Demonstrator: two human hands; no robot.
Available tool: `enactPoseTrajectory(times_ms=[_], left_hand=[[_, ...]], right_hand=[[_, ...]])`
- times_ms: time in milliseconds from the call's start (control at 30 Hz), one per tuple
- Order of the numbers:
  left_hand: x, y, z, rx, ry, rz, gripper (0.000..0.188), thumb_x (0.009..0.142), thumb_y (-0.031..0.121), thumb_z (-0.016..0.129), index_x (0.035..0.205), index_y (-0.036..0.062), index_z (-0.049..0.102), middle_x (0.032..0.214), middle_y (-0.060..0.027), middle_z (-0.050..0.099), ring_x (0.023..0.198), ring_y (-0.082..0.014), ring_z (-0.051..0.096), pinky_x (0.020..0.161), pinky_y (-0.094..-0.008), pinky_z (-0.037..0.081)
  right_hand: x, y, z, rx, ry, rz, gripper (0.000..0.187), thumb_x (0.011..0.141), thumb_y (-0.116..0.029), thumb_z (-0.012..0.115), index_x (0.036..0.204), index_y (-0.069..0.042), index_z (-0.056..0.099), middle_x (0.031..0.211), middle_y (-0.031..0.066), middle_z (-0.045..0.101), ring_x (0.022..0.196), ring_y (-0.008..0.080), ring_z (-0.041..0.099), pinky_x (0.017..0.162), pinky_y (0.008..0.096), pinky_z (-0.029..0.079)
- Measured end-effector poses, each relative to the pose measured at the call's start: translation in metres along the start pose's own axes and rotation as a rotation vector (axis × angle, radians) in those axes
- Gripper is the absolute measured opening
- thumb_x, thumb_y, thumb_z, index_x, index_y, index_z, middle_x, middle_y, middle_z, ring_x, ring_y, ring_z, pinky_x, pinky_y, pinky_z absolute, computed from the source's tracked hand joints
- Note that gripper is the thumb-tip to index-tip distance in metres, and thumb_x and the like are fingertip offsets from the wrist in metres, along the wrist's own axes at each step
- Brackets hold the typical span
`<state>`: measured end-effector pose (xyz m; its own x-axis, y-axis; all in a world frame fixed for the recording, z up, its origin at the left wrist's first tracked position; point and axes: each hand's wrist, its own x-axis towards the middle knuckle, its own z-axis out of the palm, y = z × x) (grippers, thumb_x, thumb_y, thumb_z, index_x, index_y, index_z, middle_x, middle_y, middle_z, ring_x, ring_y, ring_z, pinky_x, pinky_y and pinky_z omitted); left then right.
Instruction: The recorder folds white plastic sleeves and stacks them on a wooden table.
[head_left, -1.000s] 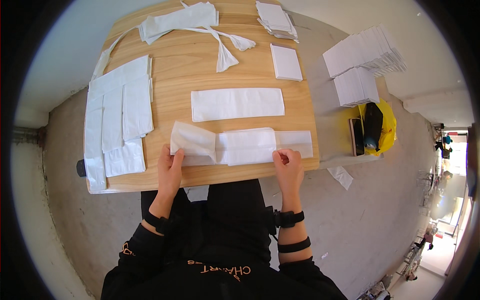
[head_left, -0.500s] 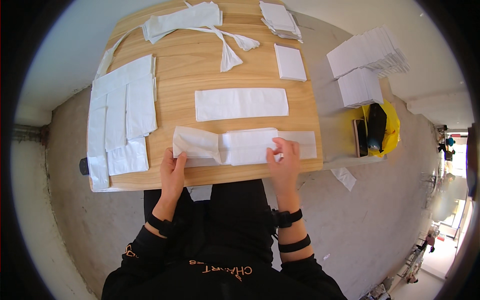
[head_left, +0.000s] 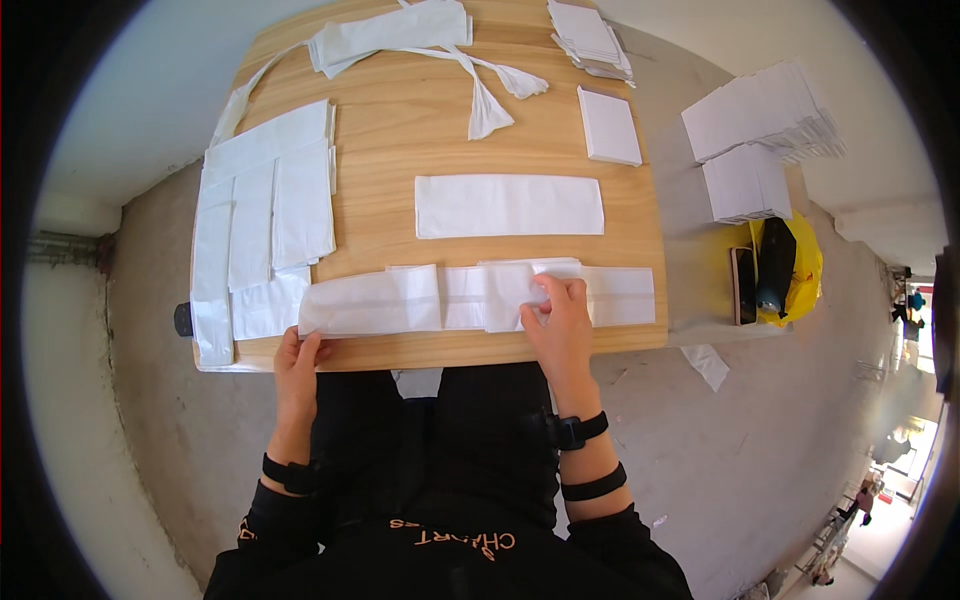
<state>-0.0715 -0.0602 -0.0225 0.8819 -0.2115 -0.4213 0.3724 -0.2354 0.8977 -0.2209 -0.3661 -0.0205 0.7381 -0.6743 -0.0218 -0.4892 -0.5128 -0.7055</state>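
Note:
A long strip of thin white plastic bag (head_left: 375, 302) lies flat along the table's near edge, its left part drawn out smooth. The thumb and fingers of my left hand (head_left: 297, 362) pinch its lower left corner. Farther right, a short white fold (head_left: 508, 300) lies on top of the strip. My right hand (head_left: 560, 325) is closed on that fold with bent fingers and thumb; the exact hold is partly hidden. Right of this hand, the strip's end (head_left: 622, 295) lies flat. Just beyond is another flat white bag (head_left: 510, 206), which neither hand touches.
Overlapping white bags (head_left: 300, 205) cover the table's left side. More bags with twisted ends (head_left: 390, 38) lie at the far edge. White card stacks (head_left: 608, 128) stand at the right. A side surface holds white stacks (head_left: 745, 180), a phone (head_left: 743, 285) and a yellow bag (head_left: 803, 275).
My left hand has moved left and toward me, drawing the strip's bunched left end out flat. My right hand has shifted slightly left over the strip, where a fold now lies. The view has shifted.

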Motion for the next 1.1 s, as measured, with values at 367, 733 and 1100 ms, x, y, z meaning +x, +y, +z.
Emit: enactPoseTrajectory(times_ms=[367,733,1100], left_hand=[[-0.028,0.051,0.114,0.882,-0.369,0.882,0.073,0.076,0.010,0.073,0.140,0.0006,0.038,0.148,-0.0193,0.032,0.139,-0.0388,0.028,0.113,-0.0471,0.027],[-0.016,0.012,0.179,1.165,-0.492,1.023,0.093,0.078,0.055,0.065,0.145,-0.0020,0.032,0.155,-0.0152,0.026,0.145,-0.0273,0.021,0.117,-0.0458,0.020],[-0.016,0.013,0.175,1.158,-0.472,1.041,0.096,0.077,0.056,0.064,0.145,-0.0033,0.031,0.154,-0.0165,0.026,0.145,-0.0292,0.022,0.117,-0.0468,0.019]], right_hand=[[-0.003,0.004,0.003,-0.011,0.022,0.011,0.036,0.077,-0.010,0.068,0.112,-0.010,0.060,0.103,0.0094,0.052,0.081,0.0239,0.062,0.070,0.0380,0.051],[-0.004,0.005,0.001,0.005,0.062,-0.027,0.037,0.077,-0.010,0.068,0.113,-0.009,0.060,0.103,0.0107,0.052,0.084,0.0248,0.062,0.069,0.0366,0.052],[0.002,0.086,-0.072,-0.279,0.457,0.303,0.057,0.072,-0.016,0.078,0.121,-0.002,0.052,0.110,0.0159,0.054,0.103,0.0320,0.054,0.088,0.0421,0.046]])
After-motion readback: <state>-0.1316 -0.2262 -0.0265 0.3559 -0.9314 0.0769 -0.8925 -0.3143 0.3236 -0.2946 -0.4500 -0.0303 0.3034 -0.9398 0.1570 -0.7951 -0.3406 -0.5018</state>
